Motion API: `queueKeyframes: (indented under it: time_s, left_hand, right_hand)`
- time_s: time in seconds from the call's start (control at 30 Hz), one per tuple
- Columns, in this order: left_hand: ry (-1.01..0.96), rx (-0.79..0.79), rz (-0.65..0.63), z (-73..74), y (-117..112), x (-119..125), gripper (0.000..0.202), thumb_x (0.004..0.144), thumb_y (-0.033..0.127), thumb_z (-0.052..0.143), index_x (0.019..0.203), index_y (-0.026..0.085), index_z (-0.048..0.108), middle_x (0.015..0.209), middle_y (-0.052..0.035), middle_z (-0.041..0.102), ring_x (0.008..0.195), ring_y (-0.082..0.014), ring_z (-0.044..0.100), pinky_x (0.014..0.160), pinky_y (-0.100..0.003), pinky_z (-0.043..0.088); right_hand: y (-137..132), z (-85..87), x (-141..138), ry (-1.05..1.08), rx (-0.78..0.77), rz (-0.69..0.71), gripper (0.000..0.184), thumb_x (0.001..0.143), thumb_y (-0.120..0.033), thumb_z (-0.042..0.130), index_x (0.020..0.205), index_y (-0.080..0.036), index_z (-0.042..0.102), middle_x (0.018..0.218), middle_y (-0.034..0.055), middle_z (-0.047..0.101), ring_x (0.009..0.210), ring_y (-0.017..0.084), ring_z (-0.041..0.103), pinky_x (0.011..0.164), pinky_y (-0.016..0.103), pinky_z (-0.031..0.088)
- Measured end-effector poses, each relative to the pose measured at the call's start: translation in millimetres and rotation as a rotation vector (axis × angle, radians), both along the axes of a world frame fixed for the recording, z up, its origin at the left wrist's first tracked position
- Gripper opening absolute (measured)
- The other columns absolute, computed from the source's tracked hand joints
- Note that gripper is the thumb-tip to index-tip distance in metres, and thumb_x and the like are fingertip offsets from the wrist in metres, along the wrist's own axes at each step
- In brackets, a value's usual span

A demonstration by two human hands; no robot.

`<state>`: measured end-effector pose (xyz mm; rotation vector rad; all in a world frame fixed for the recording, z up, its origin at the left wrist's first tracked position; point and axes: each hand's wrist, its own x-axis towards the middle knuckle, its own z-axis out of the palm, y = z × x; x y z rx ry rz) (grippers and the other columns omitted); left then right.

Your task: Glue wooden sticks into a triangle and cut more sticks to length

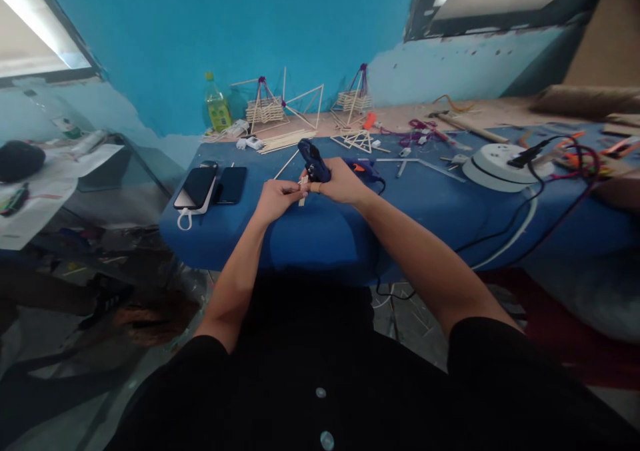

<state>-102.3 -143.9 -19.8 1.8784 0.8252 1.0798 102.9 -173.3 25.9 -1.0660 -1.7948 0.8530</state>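
- The blue-covered desk (430, 201) spans the middle of the frame, and the work is held above its front part.
- A stick frame (265, 112) with a stacked middle and purple joints stands against the wall, upper centre-left; a second stick frame (353, 101) stands upper centre-right.
- The right hand (345, 181), at centre, is curled closed around a dark tool (317, 166), its fingertips close to the left hand's.
- The left hand (276, 199), just left of centre, is nearly closed, thumb and fingers pinching short sticks (303, 200).
- Loose sticks (287, 142) lie in a bundle above the hands in the frame.
- The dark tool sits at centre, partly covered by the right hand; its working end is too blurred to read.
- The short sticks, pale and small, are at centre between both hands. The step seems to be working on them with the tool; the next move would call for a steady left pinch and careful aim, fingers clear of the working end.
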Motion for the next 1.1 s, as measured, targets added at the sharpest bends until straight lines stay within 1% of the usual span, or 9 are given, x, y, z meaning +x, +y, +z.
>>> queueKeyframes:
  time_s: [0.13, 0.27, 0.33, 0.43, 0.53, 0.63, 0.8, 0.93, 1.1]
  left_hand:
    - [-0.002, 0.02, 0.062, -7.3, 3, 5, 0.021, 0.083, 0.033, 0.084, 0.07, 0.018, 0.076, 0.062, 0.0014, 0.064, 0.062, -0.0133, 0.057, 0.061, -0.026, 0.044]
    - [-0.028, 0.054, 0.103, -16.6, 3, 8, 0.016, 0.087, 0.03, 0.083, 0.076, 0.018, 0.081, 0.069, -0.0008, 0.073, 0.066, -0.015, 0.066, 0.066, -0.026, 0.053]
    - [-0.027, 0.057, 0.123, -19.8, 4, 9, 0.014, 0.087, 0.029, 0.083, 0.078, 0.018, 0.082, 0.07, -0.0017, 0.075, 0.069, -0.016, 0.069, 0.067, -0.027, 0.055]
    - [-0.031, 0.058, 0.149, -23.0, 5, 11, 0.01, 0.087, 0.026, 0.083, 0.083, 0.018, 0.085, 0.074, -0.0034, 0.078, 0.072, -0.017, 0.072, 0.069, -0.027, 0.057]
    - [-0.041, 0.071, 0.154, -25.1, 6, 13, 0.009, 0.087, 0.024, 0.082, 0.083, 0.017, 0.085, 0.075, -0.0038, 0.079, 0.073, -0.0169, 0.073, 0.071, -0.027, 0.058]
    - [-0.068, 0.072, 0.157, -26.4, 7, 14, 0.008, 0.087, 0.023, 0.081, 0.083, 0.017, 0.085, 0.074, -0.0031, 0.078, 0.071, -0.0168, 0.072, 0.069, -0.028, 0.058]
    - [-0.089, 0.084, 0.157, -25.9, 5, 14, 0.007, 0.087, 0.022, 0.079, 0.086, 0.018, 0.086, 0.075, -0.0024, 0.079, 0.07, -0.0172, 0.072, 0.068, -0.028, 0.055]
    - [-0.064, 0.131, 0.177, -22.0, -1, 14, 0.01, 0.087, 0.02, 0.078, 0.078, 0.018, 0.081, 0.069, -0.0008, 0.075, 0.066, -0.0161, 0.068, 0.064, -0.027, 0.049]
    - [-0.033, 0.185, 0.218, -19.4, -8, 16, 0.011, 0.089, 0.019, 0.077, 0.078, 0.018, 0.079, 0.069, -0.0004, 0.073, 0.066, -0.0158, 0.066, 0.065, -0.028, 0.047]
  right_hand:
    - [2, -1.8, 2, -0.014, -0.032, -0.007, 0.037, 0.07, -0.041, 0.09, 0.094, -0.02, 0.072, 0.095, 0.0082, 0.076, 0.089, 0.025, 0.07, 0.091, 0.045, 0.061]
    - [-8, 5.0, 7, -0.172, 0.057, -0.081, 0.038, 0.08, -0.039, 0.079, 0.112, -0.019, 0.073, 0.102, 0.0085, 0.077, 0.096, 0.028, 0.072, 0.093, 0.045, 0.06]
    - [-18, 11.6, 10, -0.347, 0.108, -0.205, 0.037, 0.085, -0.034, 0.072, 0.118, -0.017, 0.072, 0.107, 0.012, 0.078, 0.1, 0.031, 0.073, 0.097, 0.047, 0.058]
    - [-36, 22.9, 12, -0.686, 0.119, -0.389, 0.05, 0.087, -0.03, 0.068, 0.134, -0.011, 0.068, 0.128, 0.022, 0.076, 0.114, 0.038, 0.072, 0.104, 0.052, 0.055]
    - [-54, 33.7, 11, -0.947, 0.023, -0.42, 0.063, 0.088, -0.03, 0.068, 0.145, -0.005, 0.061, 0.14, 0.0288, 0.071, 0.122, 0.042, 0.07, 0.106, 0.052, 0.054]
    - [-66, 43.5, 6, -1.066, -0.04, -0.4, 0.06, 0.091, -0.03, 0.065, 0.143, -0.003, 0.06, 0.139, 0.03, 0.071, 0.122, 0.041, 0.071, 0.106, 0.051, 0.054]
    - [-73, 54.1, -5, -1.135, -0.081, -0.385, 0.057, 0.093, -0.03, 0.065, 0.143, -0.002, 0.06, 0.138, 0.0311, 0.072, 0.125, 0.043, 0.071, 0.106, 0.051, 0.054]
    - [-73, 54.3, -12, -1.173, -0.081, -0.379, 0.056, 0.094, -0.029, 0.064, 0.142, 0.001, 0.062, 0.138, 0.0321, 0.072, 0.128, 0.044, 0.071, 0.107, 0.052, 0.055]
    - [-73, 52.2, -15, -1.202, -0.076, -0.377, 0.057, 0.094, -0.034, 0.063, 0.14, 0.001, 0.063, 0.138, 0.0315, 0.072, 0.126, 0.042, 0.07, 0.105, 0.049, 0.054]
